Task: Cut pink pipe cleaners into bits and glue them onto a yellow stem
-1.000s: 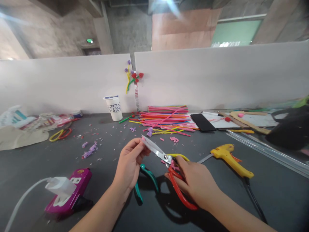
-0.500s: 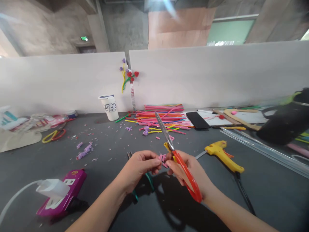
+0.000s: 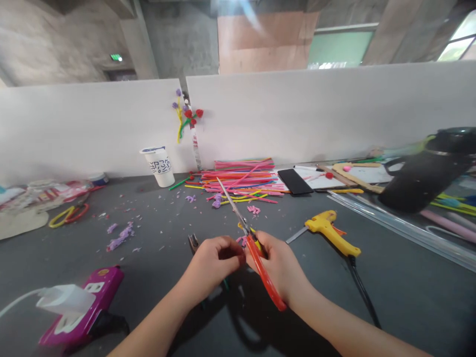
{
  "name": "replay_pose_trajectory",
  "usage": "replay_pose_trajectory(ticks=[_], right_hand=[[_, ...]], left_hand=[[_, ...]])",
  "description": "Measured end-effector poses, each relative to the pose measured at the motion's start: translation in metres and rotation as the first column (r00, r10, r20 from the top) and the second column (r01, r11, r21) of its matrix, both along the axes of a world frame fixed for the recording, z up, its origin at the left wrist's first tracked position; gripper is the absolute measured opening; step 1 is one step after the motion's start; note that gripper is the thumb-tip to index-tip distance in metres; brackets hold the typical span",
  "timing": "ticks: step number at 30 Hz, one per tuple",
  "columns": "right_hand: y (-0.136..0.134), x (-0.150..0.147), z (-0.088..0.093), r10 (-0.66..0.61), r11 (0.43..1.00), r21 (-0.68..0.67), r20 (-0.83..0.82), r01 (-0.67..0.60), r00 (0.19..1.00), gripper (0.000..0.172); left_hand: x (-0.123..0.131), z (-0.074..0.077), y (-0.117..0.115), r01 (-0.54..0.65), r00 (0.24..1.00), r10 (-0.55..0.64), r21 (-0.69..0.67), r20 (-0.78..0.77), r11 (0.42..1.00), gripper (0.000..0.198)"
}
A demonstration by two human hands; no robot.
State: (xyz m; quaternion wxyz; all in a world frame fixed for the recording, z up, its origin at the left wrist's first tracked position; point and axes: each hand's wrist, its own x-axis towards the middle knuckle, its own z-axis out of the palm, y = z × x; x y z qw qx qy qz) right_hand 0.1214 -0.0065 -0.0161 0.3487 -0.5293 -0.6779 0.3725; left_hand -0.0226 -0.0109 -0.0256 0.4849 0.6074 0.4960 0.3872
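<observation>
My right hand (image 3: 280,262) grips long steel scissors with red and yellow handles (image 3: 256,256), in front of me; my left hand (image 3: 211,259) is half curled just beside the handles, can't tell if it pinches anything; a second ago the blades reached its fingertips, now they point forward, clear of them; short pink cut pieces (image 3: 254,210) lie right of the blades; white cup (image 3: 160,168) has dark-blue printed characters, unreadable; lit green sign (image 3: 116,57) too small to read.

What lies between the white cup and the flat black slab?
A pile of thin, mostly pink sticks, plus a green stem nearer the white cup; head view shows it.
</observation>
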Motion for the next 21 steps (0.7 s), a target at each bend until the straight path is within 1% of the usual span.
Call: replay_pose_trajectory(ticks=[2,4,6,8,10,11,13,15,17,19,21], right_hand=[[0.001,-0.001,-0.001,-0.004,1.000,0.002,-0.007,0.004,1.000,0.010],[0.003,-0.001,-0.003,0.021,1.000,0.011,-0.024,-0.020,0.999,0.013],[0.004,0.003,-0.004,0.057,0.997,0.053,0.007,-0.057,0.998,0.016],[0.006,0.008,-0.005,0.080,0.986,0.135,0.137,-0.098,0.987,0.017],[0.007,0.013,-0.005,0.066,0.963,0.227,0.324,-0.146,0.944,0.019],[0.007,0.015,-0.006,0.058,0.949,0.259,0.411,-0.177,0.910,0.021],[0.008,0.018,-0.008,0.041,0.923,0.300,0.543,-0.239,0.839,0.024],[0.010,0.018,-0.011,0.024,0.899,0.326,0.630,-0.292,0.776,0.027],[0.011,0.018,-0.013,-0.002,0.878,0.351,0.682,-0.325,0.731,0.031],[0.012,0.018,-0.015,-0.027,0.864,0.371,0.709,-0.341,0.705,0.035],[0.012,0.018,-0.016,-0.046,0.851,0.392,0.718,-0.348,0.695,0.038]], left_hand=[[0.001,0.001,-0.001,-0.017,0.999,0.019,0.053,-0.033,0.998,0.009],[0.001,0.004,-0.002,-0.034,0.999,0.037,0.085,-0.032,0.996,0.010],[-0.003,0.008,-0.001,-0.105,0.994,0.101,0.069,0.050,0.992,0.008],[-0.008,0.012,0.001,-0.215,0.953,0.207,0.015,0.223,0.976,0.004],[-0.014,0.015,0.003,-0.303,0.860,0.294,-0.047,0.418,0.952,0.005],[-0.017,0.016,0.004,-0.326,0.809,0.316,-0.070,0.495,0.943,0.006],[-0.020,0.018,0.005,-0.347,0.734,0.336,-0.099,0.590,0.933,0.007],[-0.022,0.020,0.005,-0.362,0.702,0.339,-0.096,0.626,0.927,0.006],[-0.022,0.021,0.005,-0.385,0.686,0.337,-0.072,0.645,0.920,0.005],[-0.021,0.021,0.004,-0.400,0.677,0.342,-0.064,0.651,0.914,0.005],[-0.021,0.022,0.003,-0.400,0.678,0.350,-0.075,0.647,0.914,0.005]])
